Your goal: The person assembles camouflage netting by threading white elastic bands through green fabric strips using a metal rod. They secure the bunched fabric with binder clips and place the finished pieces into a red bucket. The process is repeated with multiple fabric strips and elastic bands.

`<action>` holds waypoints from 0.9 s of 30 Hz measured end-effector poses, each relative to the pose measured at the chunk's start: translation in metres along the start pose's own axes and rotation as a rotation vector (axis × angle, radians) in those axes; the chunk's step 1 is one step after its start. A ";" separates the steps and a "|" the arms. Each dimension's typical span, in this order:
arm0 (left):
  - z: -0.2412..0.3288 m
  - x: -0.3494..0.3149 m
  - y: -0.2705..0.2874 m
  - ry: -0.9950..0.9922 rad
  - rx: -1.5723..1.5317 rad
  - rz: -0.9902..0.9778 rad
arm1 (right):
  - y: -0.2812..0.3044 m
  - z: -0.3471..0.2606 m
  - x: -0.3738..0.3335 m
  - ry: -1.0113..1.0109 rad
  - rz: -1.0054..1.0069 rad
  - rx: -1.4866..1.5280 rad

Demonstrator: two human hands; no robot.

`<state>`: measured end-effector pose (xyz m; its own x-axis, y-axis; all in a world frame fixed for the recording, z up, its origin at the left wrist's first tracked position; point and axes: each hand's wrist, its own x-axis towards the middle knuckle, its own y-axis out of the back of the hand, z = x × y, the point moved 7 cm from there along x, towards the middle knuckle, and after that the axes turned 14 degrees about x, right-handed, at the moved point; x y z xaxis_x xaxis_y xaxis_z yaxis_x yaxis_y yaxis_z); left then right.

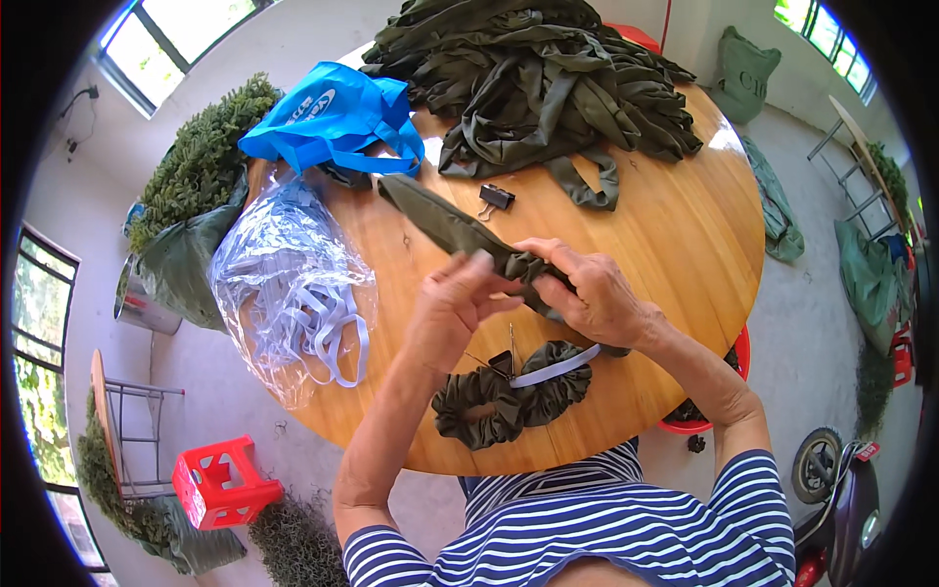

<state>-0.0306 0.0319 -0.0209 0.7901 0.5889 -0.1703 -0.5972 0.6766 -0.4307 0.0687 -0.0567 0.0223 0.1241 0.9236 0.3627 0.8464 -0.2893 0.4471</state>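
Observation:
A dark olive fabric tube [430, 210] stretches slantwise across the table, its far end flat and its near part bunched into gathers. My right hand [599, 293] is closed round the gathered part. At the tube's left side, my left hand [458, 301] grips the cloth with its fingertips, slightly blurred. Closer to me lie two gathered olive fabric rings [477, 403], with a white elastic band [556, 366] across the right one. Touching them is a black binder clip [502, 364]. Beyond my hands lies another black binder clip [497, 197].
A big heap of olive fabric strips [548, 78] covers the far side of the round wooden table [675, 245]. To the left are a blue bag [333, 112] and a clear plastic bag of white elastic [293, 284]. A red stool [225, 481] stands on the floor.

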 end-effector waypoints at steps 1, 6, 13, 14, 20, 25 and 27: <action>0.007 0.001 0.003 0.001 -0.034 -0.006 | 0.002 -0.002 -0.003 0.010 0.000 -0.001; 0.023 0.014 0.023 -0.240 -0.029 0.119 | -0.001 -0.007 -0.009 0.046 0.026 0.040; -0.001 0.010 0.016 -0.203 0.035 0.151 | -0.008 0.003 0.000 -0.225 0.013 0.130; 0.004 0.011 0.018 -0.226 0.027 0.146 | -0.008 0.003 -0.002 -0.270 -0.036 0.058; 0.044 0.021 0.061 -0.347 0.025 0.230 | -0.005 0.004 -0.027 -0.268 -0.174 -0.049; 0.029 0.016 0.042 -0.284 0.005 0.219 | -0.007 0.006 -0.025 -0.137 -0.113 -0.014; 0.022 0.010 0.026 -0.294 0.007 0.201 | -0.008 -0.007 -0.010 -0.029 -0.007 0.025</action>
<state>-0.0410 0.0651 -0.0137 0.5841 0.8116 0.0115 -0.7381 0.5370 -0.4084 0.0575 -0.0657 0.0206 0.1331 0.9324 0.3360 0.8597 -0.2773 0.4290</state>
